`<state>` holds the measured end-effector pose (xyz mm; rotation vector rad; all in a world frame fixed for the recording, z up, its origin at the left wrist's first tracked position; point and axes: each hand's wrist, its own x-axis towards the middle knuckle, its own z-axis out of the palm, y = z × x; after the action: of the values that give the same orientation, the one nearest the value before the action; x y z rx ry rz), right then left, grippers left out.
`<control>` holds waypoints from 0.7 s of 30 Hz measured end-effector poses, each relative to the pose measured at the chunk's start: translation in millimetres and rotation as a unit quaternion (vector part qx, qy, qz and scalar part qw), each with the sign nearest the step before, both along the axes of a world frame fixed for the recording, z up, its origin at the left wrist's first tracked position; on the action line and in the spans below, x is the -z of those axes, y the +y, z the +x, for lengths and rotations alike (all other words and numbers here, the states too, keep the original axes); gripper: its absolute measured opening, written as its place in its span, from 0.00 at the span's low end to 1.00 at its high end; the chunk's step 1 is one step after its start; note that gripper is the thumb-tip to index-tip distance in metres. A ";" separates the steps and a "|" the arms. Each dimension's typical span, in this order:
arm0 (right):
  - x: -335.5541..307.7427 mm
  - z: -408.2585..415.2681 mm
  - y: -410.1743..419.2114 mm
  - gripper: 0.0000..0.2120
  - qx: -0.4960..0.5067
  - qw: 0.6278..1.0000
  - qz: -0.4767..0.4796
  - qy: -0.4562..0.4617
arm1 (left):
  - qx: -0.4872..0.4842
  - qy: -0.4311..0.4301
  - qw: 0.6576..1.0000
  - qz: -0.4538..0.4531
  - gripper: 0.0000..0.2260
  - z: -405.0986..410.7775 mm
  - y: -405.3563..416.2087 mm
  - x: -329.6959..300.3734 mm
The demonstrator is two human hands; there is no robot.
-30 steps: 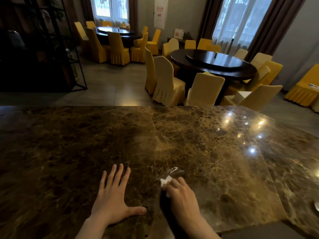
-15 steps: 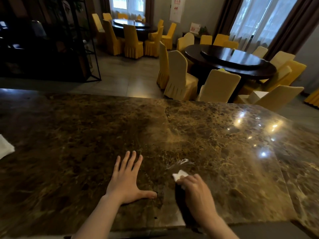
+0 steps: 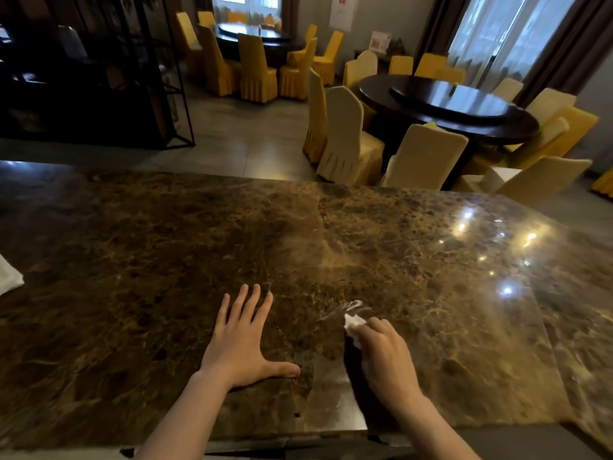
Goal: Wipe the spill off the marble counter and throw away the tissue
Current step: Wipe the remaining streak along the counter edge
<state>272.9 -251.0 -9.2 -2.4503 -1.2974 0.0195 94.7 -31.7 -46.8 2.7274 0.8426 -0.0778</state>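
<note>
My right hand (image 3: 384, 356) is closed over a small white tissue (image 3: 352, 322) and presses it onto the brown marble counter (image 3: 166, 260). Only the tissue's front corner shows past my fingers. Just ahead of it lies a thin wet smear, the spill (image 3: 351, 307), glinting on the stone. My left hand (image 3: 242, 340) lies flat on the counter to the left, fingers spread, holding nothing.
A white folded thing (image 3: 8, 277) pokes in at the counter's left edge. Beyond the counter's far edge are round dark dining tables (image 3: 447, 104) ringed by yellow-covered chairs (image 3: 345, 141), and a black metal shelf frame (image 3: 159, 78) at the left.
The view has shifted so both hands sit further right in frame. My right hand with the tissue stays at the wet smear; my left hand stays flat.
</note>
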 end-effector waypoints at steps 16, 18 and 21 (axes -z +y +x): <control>-4.5 47.2 5.6 0.09 0.030 0.999 0.008 0.041 | 0.002 0.018 1.000 0.006 0.68 0.3 -1.1 -5.7; -3.2 30.3 -7.7 0.09 0.028 0.998 0.025 0.043 | -0.003 0.013 1.000 0.001 0.68 1.1 -0.9 -4.1; -5.3 43.3 4.1 0.16 0.035 0.998 0.034 0.030 | 0.002 0.025 1.000 0.007 0.68 0.4 -1.8 -4.0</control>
<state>316.2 -246.9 -3.9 -2.4172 -1.1671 0.0307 95.1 -33.4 -42.8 2.7515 0.8535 -0.1410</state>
